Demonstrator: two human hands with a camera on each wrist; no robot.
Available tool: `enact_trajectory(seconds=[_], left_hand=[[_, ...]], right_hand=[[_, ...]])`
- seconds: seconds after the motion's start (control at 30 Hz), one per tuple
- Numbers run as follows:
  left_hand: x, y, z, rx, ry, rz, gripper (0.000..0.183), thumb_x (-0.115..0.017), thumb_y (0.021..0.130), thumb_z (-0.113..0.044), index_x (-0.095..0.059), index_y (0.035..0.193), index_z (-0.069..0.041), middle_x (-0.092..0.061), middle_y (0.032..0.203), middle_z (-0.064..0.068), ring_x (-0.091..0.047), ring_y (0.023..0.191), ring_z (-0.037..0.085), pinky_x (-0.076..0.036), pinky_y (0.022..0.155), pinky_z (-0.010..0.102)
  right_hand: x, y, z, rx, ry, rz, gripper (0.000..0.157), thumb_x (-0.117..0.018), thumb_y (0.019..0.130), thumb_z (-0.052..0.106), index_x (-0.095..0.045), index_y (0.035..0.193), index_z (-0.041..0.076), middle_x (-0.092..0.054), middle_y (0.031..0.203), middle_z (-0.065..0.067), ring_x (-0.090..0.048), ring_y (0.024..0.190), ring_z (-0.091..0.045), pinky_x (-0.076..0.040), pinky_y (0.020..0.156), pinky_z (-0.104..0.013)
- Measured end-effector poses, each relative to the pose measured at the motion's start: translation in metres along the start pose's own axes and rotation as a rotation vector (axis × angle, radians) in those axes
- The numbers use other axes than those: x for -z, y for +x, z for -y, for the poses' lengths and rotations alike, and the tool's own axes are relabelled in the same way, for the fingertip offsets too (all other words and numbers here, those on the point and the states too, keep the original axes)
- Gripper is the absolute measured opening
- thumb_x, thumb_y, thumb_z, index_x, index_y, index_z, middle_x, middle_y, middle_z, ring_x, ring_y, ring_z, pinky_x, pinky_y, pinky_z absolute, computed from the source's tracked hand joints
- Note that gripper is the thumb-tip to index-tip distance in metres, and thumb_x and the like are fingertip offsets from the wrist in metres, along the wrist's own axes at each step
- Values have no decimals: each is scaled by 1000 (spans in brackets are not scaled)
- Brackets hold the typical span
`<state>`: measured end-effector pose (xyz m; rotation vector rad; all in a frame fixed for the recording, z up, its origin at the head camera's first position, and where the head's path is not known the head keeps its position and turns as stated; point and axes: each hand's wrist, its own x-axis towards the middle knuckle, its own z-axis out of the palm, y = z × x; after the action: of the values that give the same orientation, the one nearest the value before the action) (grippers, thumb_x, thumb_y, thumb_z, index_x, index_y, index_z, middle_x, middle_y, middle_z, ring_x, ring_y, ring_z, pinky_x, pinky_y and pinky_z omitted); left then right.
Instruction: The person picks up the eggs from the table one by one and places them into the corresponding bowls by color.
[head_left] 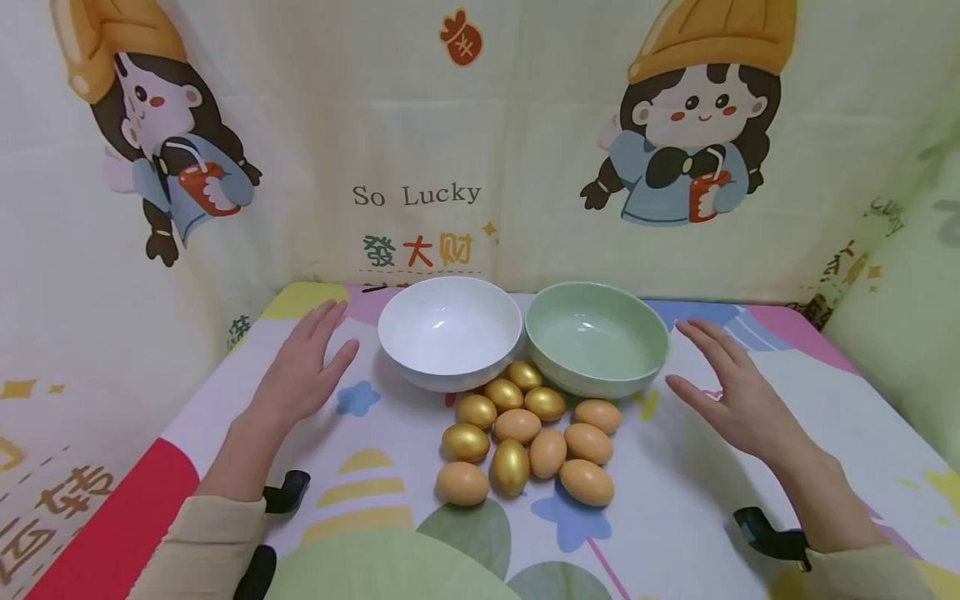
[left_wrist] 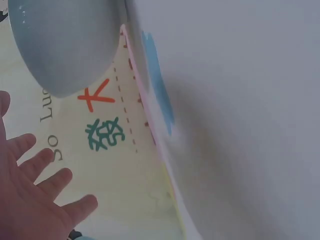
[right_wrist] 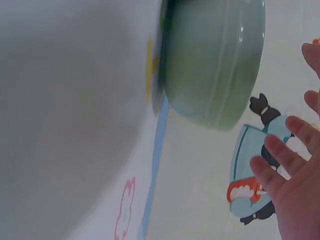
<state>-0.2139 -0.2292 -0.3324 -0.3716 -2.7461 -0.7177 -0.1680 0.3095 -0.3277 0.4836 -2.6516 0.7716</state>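
In the head view my left hand (head_left: 302,367) is held over the table, to the left of a white bowl (head_left: 450,329), its fingers straight and holding nothing. My right hand (head_left: 738,396) mirrors it at the right of a pale green bowl (head_left: 596,337), also with extended fingers and nothing held. The two bowls stand side by side, and both interiors look bare. In front of them lies a loose cluster of several shiny gold eggs (head_left: 511,467) and several brown eggs (head_left: 587,482). Each wrist view shows spread fingers near the white bowl (left_wrist: 67,45) and the green bowl (right_wrist: 215,60).
A patterned cloth covers the table (head_left: 360,567). Behind the bowls rises a printed curtain (head_left: 540,150), with more cloth along both sides. Black curved pieces (head_left: 288,492) stick out at the wrists, beside the beige sleeves (head_left: 206,542).
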Motion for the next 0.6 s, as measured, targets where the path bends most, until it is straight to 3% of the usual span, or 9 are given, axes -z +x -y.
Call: enact_trajectory(seconds=[0.07,0.17,0.23,0.3,0.6], left_hand=[[-6,3,-1,7,-50,18,69,-45,106,-43,-22,161,-8,-18,164,19,-16,149,42,-18,113,67],[-13,9,-4,19,-123,35,69,-42,106,-43,-19,162,-10,-15,166,17,-13,150,40,-17,114,66],[-17,14,-6,23,-161,32,68,-42,107,-43,-18,162,-11,-15,166,15,-14,151,38,-18,114,65],[-22,19,-8,36,-194,24,68,-42,107,-42,-18,162,-12,-16,166,14,-14,151,37,-18,115,64],[-40,37,-16,125,-430,3,68,-43,107,-39,-14,163,-15,-17,166,11,-23,148,36,-27,114,56]], right_hand=[[-5,2,6,54,8,-9,74,-76,91,20,-39,155,15,-32,158,-14,-30,141,-45,-35,93,-76],[-13,5,13,163,13,-35,71,-81,85,11,-49,149,13,-44,151,-10,-40,137,-34,-45,103,-48],[-17,6,18,239,28,-54,71,-83,80,4,-54,144,12,-50,145,-7,-46,131,-24,-44,102,-26],[-20,7,22,301,51,-67,71,-84,77,-1,-57,141,11,-54,140,-4,-50,123,-15,-39,95,-11],[-27,6,39,437,134,-41,66,-84,72,-5,-63,133,12,-62,125,-1,-60,93,-14,-50,78,-18]])
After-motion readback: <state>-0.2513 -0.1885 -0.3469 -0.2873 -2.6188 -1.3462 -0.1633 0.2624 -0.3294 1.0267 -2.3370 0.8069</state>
